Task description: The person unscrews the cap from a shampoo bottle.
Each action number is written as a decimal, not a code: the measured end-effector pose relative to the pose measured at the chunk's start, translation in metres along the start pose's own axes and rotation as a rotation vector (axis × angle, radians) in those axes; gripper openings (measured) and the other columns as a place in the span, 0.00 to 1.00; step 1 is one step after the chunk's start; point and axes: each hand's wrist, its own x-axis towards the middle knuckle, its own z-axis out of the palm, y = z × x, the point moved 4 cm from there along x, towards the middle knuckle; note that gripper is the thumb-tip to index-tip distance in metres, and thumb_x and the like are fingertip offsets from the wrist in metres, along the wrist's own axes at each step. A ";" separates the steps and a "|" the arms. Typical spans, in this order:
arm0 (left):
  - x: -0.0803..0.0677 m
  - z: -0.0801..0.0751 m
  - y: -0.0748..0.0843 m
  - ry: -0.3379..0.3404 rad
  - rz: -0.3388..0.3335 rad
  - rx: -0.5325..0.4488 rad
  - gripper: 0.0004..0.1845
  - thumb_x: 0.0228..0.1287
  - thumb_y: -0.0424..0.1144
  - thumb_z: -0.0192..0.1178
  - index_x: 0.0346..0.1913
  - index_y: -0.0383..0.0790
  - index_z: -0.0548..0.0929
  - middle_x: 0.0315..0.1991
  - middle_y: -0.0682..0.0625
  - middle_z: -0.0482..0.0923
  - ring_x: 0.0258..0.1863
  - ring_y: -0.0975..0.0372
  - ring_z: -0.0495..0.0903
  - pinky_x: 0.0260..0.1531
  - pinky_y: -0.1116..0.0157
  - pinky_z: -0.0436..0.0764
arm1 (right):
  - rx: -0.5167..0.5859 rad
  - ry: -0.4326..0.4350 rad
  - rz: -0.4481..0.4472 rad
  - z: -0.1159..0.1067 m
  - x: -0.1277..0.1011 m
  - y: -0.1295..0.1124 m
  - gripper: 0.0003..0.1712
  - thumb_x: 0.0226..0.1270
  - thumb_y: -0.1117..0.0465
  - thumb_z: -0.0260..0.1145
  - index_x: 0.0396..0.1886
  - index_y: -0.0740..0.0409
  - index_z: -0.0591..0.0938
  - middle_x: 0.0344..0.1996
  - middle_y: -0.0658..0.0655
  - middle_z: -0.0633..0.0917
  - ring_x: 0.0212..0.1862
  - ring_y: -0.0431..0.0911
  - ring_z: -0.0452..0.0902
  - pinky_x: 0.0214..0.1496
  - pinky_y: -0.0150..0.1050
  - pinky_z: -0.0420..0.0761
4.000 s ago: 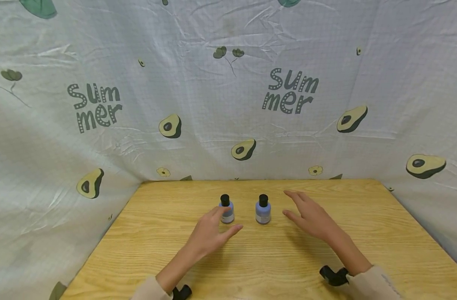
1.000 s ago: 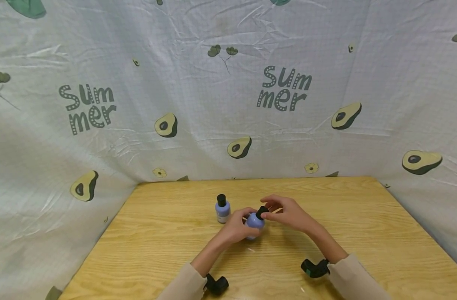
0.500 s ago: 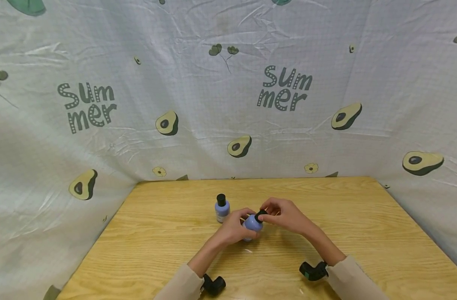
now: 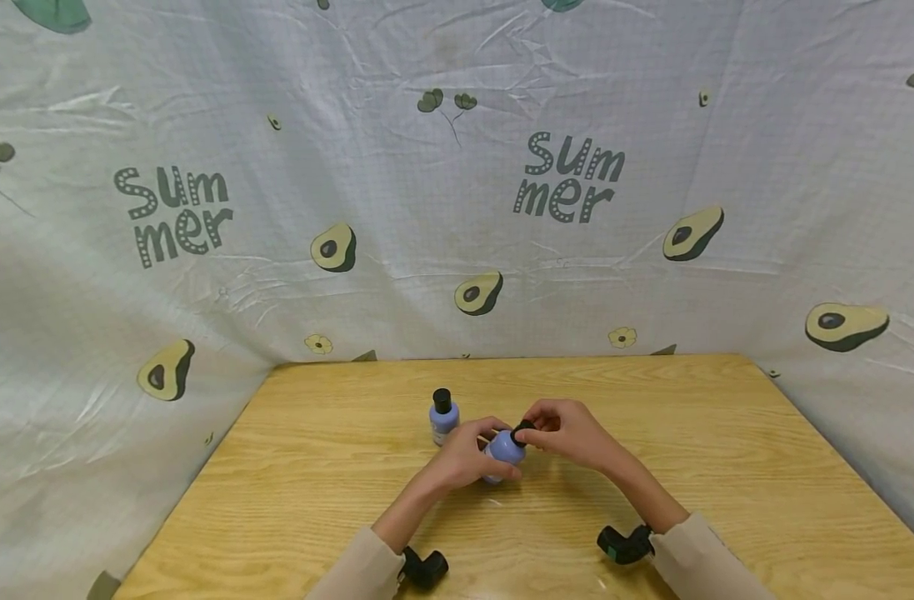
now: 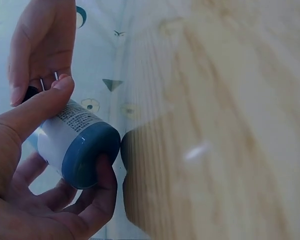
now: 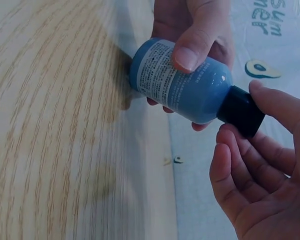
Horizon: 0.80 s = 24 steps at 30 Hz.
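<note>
The left hand (image 4: 467, 454) grips a small blue bottle (image 4: 506, 450) round its body, tilting it over the wooden counter (image 4: 314, 467) with its neck toward the right. The right hand (image 4: 569, 429) pinches the black cap (image 6: 241, 111), which sits on the neck, between thumb and fingertips. A printed label (image 6: 157, 70) wraps the body; whether the blue belongs to the wall or to the contents cannot be told. A second bottle (image 4: 444, 417), similarly blue and black-capped, stands upright on the counter, just beyond the left hand.
</note>
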 end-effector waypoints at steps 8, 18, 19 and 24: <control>-0.002 -0.002 0.001 -0.003 0.011 0.002 0.34 0.51 0.39 0.82 0.63 0.43 0.84 0.51 0.45 0.89 0.47 0.59 0.86 0.43 0.62 0.84 | -0.050 0.005 -0.057 -0.001 0.000 -0.002 0.13 0.70 0.53 0.73 0.44 0.57 0.87 0.33 0.51 0.87 0.32 0.37 0.81 0.38 0.33 0.83; -0.001 -0.003 0.002 0.008 0.024 0.093 0.34 0.49 0.44 0.83 0.62 0.46 0.86 0.56 0.48 0.87 0.55 0.55 0.86 0.52 0.57 0.85 | -0.114 0.024 -0.146 -0.001 -0.001 -0.002 0.09 0.69 0.54 0.73 0.41 0.54 0.87 0.30 0.48 0.86 0.31 0.34 0.78 0.36 0.32 0.82; -0.001 -0.003 0.003 0.006 0.025 0.093 0.34 0.49 0.44 0.83 0.62 0.45 0.86 0.56 0.48 0.88 0.54 0.56 0.86 0.51 0.57 0.85 | -0.116 0.024 -0.151 -0.001 -0.001 -0.002 0.09 0.69 0.54 0.73 0.41 0.54 0.87 0.30 0.48 0.87 0.31 0.34 0.78 0.36 0.32 0.82; -0.001 -0.003 0.002 -0.001 0.038 0.065 0.32 0.50 0.41 0.82 0.61 0.42 0.86 0.53 0.47 0.89 0.51 0.58 0.87 0.51 0.58 0.85 | -0.106 0.012 -0.199 -0.001 0.000 0.000 0.08 0.70 0.57 0.73 0.43 0.55 0.88 0.35 0.50 0.89 0.35 0.35 0.81 0.41 0.32 0.83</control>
